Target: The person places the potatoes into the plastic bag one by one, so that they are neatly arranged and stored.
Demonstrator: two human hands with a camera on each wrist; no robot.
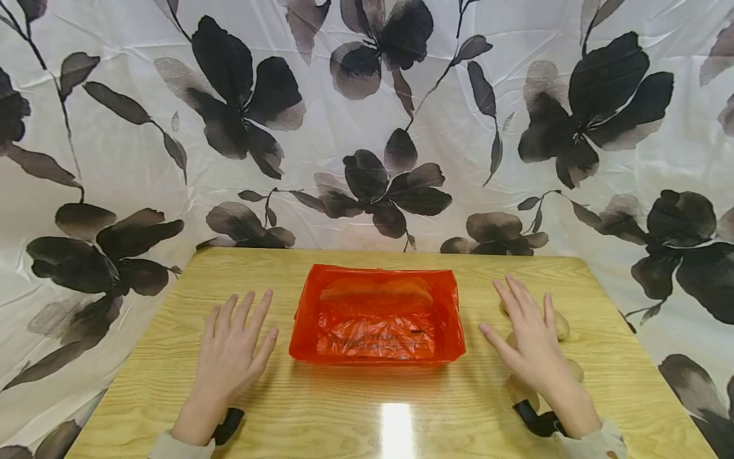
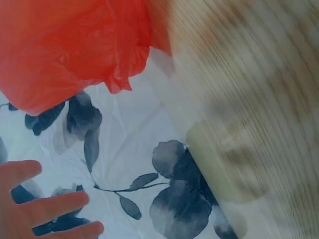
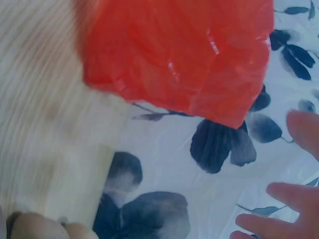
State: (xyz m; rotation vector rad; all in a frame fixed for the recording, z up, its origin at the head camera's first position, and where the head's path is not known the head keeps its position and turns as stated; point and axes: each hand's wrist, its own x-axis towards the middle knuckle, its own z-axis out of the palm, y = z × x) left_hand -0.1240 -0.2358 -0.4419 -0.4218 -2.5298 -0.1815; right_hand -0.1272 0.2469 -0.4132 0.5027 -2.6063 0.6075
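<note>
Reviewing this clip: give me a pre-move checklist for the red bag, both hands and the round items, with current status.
1. Red bag standing open on the table: ok, mouth upward.
2. Left hand free: ok, fingers extended, holding nothing, left of the bag.
3. Right hand clear of the round tan items: cannot tell, it overlaps them in the head view.
4. All items fully visible for counting: not ok, hand covers some.
5. Items inside bag: ok, none visible.
</note>
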